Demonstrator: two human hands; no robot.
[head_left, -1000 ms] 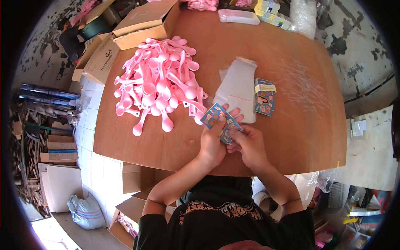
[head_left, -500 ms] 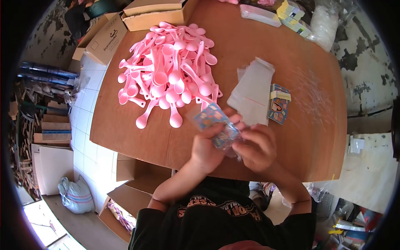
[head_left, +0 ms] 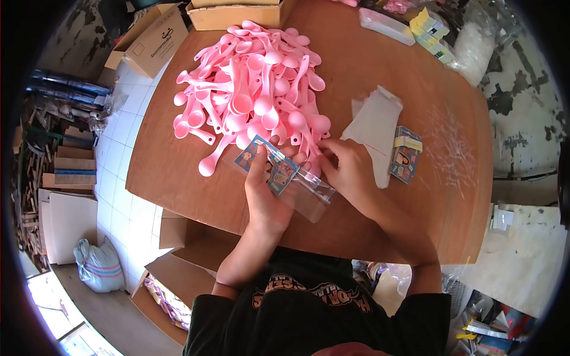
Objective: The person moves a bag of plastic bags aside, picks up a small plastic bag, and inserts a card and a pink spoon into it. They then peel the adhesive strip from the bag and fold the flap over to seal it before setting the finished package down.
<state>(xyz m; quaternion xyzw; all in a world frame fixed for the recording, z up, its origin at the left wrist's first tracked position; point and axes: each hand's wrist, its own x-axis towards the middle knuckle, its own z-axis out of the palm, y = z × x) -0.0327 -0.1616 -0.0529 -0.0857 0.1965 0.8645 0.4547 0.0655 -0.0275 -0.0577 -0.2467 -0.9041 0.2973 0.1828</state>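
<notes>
My left hand (head_left: 267,199) grips a clear plastic bag (head_left: 312,196) with a blue printed card (head_left: 267,164) inside, thumb on top of the card. The bag's see-through end sticks out to the right, below my right hand (head_left: 350,169). The fingers of that hand are pinched at a pink measuring spoon (head_left: 310,148) on the near right edge of the pile; the fingertips partly cover it. The heap of pink measuring spoons (head_left: 243,83) spreads beyond both hands. Some spoons nearest me are hidden behind the card and left hand.
Flat clear bags (head_left: 374,130) lie right of the pile, beside a banded stack of blue cards (head_left: 406,155). Thin clear strips (head_left: 451,148) are scattered farther right. Cardboard boxes (head_left: 237,16) stand at the back; an open carton (head_left: 184,267) sits below the table's left front edge.
My right hand has left the bag and moved up to the spoons. My left hand has shifted left with the bagged card, which is now turned more face up.
</notes>
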